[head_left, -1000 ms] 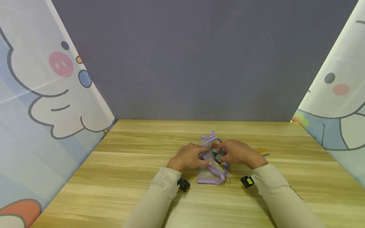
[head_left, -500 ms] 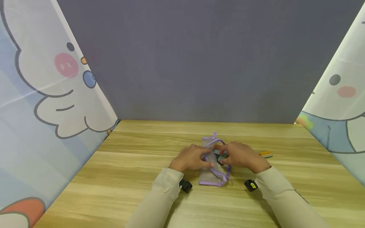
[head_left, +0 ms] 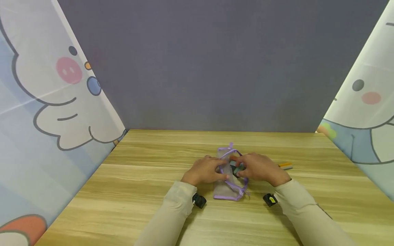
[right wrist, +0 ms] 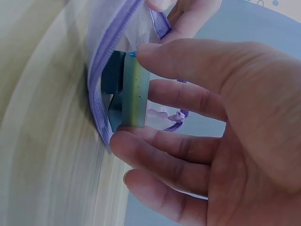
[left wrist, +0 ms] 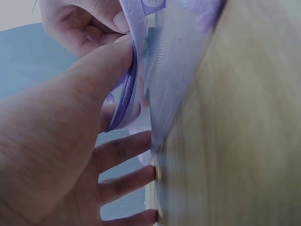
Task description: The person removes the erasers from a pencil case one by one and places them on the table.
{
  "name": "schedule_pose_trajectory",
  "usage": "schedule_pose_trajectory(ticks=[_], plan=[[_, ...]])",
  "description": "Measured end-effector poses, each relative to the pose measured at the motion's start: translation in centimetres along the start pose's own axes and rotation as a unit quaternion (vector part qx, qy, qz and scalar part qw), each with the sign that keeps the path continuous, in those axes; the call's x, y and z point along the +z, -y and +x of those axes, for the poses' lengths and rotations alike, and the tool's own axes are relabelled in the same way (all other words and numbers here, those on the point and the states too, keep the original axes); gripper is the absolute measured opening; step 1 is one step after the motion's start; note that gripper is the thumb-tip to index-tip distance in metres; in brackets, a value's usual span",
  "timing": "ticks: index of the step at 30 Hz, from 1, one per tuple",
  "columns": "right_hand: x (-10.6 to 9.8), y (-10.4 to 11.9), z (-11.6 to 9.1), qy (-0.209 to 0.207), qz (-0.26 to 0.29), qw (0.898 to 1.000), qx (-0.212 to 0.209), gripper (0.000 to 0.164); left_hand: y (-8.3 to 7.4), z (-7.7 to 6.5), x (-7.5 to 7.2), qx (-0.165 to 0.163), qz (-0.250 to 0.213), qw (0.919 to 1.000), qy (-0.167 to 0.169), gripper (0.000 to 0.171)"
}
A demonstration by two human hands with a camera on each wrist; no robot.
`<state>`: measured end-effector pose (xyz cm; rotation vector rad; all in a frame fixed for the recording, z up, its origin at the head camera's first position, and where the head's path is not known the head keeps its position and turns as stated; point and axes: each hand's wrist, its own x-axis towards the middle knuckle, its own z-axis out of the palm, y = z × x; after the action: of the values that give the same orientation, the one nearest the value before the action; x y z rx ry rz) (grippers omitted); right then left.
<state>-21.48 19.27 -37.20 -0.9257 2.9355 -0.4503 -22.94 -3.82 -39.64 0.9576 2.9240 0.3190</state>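
Observation:
A see-through mesh zip pouch (head_left: 221,190) with purple trim lies on the table, its zipped mouth spread wide. My left hand (head_left: 205,170) holds the near edge of that mouth, thumb at the purple zipper (left wrist: 126,96) and the other fingertips down at the tabletop. In the right wrist view, my right hand (right wrist: 188,117) pinches a small pale-green block (right wrist: 135,92) with a yellow stripe between thumb and fingers, within the pouch's mouth. Dark teal pieces (right wrist: 113,73) sit right behind the block. An orange-red piece (head_left: 233,158) shows by the right fingertips.
On the wooden table (head_left: 147,198), right of the right hand, lies a small orange and white block (head_left: 285,166). A grey panel (head_left: 221,68) stands along the table's back edge. Printed cartoon sheets (head_left: 70,102) flank both sides.
The head view shifts slightly. Both hands stay at the pouch's mouth, with the right fingers still on the green block; little else differs.

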Motion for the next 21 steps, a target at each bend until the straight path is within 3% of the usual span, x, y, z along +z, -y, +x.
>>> schedule_pose_trajectory(ticks=[12, 17, 21], plan=[[-0.02, 0.02, -0.06, 0.012, 0.015, 1.0, 0.015, 0.023, 0.16, 0.07, 0.23, 0.003, -0.007, 1.0, 0.003, 0.069], [-0.15, -0.04, -0.19, 0.013, 0.016, 1.0, 0.019, 0.034, 0.2, 0.06, 0.12, 0.006, -0.013, 0.9999, 0.002, 0.069], [0.01, 0.25, -0.24, 0.01, 0.018, 1.0, 0.022, 0.032, 0.27, -0.27, 0.09, 0.001, -0.009, 1.0, 0.0, 0.068]])
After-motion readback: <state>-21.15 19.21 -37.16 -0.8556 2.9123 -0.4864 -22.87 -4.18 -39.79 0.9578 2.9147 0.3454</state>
